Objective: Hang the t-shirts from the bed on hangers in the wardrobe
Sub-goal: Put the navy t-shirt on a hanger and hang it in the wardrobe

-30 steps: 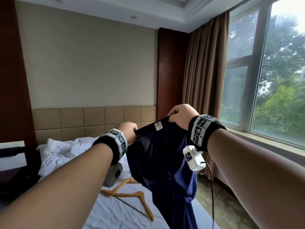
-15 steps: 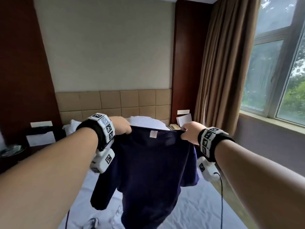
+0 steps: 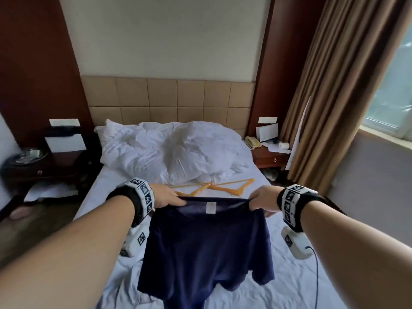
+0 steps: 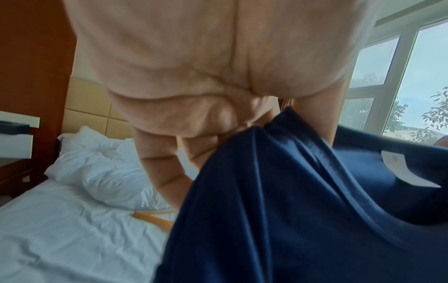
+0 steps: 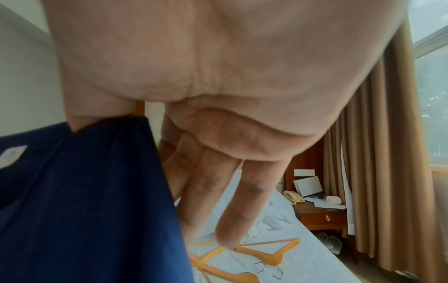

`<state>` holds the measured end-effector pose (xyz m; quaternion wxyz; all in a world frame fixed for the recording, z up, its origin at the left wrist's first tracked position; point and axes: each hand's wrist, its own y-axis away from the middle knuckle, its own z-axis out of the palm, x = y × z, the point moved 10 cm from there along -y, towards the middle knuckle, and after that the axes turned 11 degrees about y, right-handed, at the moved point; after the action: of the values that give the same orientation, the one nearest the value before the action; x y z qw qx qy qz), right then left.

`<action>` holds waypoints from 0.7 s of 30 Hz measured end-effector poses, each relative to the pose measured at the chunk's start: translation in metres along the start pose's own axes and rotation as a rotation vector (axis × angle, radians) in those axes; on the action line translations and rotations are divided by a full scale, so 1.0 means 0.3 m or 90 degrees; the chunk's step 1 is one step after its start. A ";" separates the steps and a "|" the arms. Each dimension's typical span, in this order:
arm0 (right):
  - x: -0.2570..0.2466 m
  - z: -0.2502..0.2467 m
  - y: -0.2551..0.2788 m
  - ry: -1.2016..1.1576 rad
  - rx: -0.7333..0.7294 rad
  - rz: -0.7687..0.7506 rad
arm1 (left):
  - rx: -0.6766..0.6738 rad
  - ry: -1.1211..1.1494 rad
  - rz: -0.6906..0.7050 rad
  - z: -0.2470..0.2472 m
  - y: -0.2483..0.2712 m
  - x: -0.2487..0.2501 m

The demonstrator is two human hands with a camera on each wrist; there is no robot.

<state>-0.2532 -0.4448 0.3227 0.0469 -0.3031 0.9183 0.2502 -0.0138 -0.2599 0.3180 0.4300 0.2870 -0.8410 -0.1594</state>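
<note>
While the navy t-shirt (image 3: 207,246) is held spread over the bed (image 3: 296,284), its neckline is stretched between the two hands; the left hand (image 3: 166,195) is clenched on the collar's left end, the cloth being gathered under the thumb, as seen from the left wrist; the right hand (image 3: 263,200) pinches the collar's right end between thumb and forefinger, the remaining fingers (image 5: 242,206) being extended downward beside the cloth; a white label (image 3: 211,207) is seen midway between the hands, just below the collar edge; the body and sleeves are hung below both hands; wooden hangers (image 3: 219,186) are laid on the sheet just beyond the hands, with crumpled white bedding (image 3: 174,150) farther beyond.
</note>
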 end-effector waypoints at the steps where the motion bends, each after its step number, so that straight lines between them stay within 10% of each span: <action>1: -0.017 0.019 -0.032 -0.001 -0.008 0.000 | 0.008 0.002 0.004 -0.007 -0.022 -0.010; 21: 0.041 0.170 -0.362 0.116 -0.073 0.010 | -0.004 0.032 -0.004 0.019 -0.455 -0.166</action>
<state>-0.2037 -0.5016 0.2286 -0.0563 -0.3195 0.9055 0.2737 0.0519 -0.3359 0.2128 0.4514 0.2924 -0.8284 -0.1562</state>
